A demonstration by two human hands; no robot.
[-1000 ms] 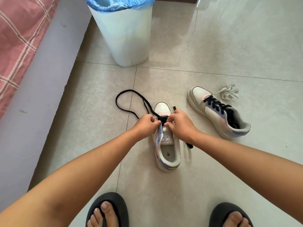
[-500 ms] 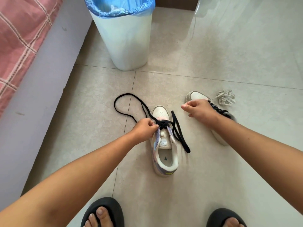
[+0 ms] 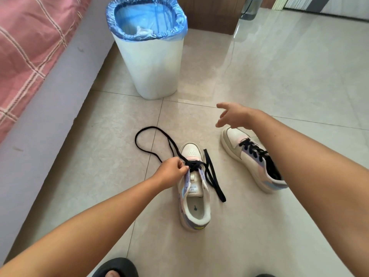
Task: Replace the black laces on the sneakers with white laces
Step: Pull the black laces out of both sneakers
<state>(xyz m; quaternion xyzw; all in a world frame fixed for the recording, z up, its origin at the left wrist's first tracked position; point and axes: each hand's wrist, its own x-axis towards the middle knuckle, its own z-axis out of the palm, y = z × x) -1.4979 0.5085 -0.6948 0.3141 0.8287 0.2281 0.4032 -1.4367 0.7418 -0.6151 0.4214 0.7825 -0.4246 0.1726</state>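
- Head view showed the left hand (image 3: 172,170) pinching the black lace (image 3: 212,174) at the lowest eyelets of the near sneaker (image 3: 195,198), its fingers curled tight on the strand.
- One end of that lace ran off in a loop over the floor (image 3: 259,86) to the shoe's left; the other end lay doubled along the shoe's right side, its tip on the tile beside the collar.
- Most eyelets of the near sneaker stood bare (only the lowest crossing near the toe was threaded), and the tongue was exposed.
- The right hand (image 3: 235,116) hung in the air above the toe of the far sneaker (image 3: 252,161), fingers spread and loose, grasping nothing.
- That far sneaker lay near the first one, on its right, toe pointing away, with its own black lacing (image 3: 257,151) fully in place.
- A white bin (image 3: 154,62) with a blue liner (image 3: 180,21) stood farther off on the floor, beyond the near sneaker.
- A pink checked blanket (image 3: 30,47) lay over the bed at the left edge.
- A dark slipper (image 3: 115,267) with toes showed at the bottom edge.
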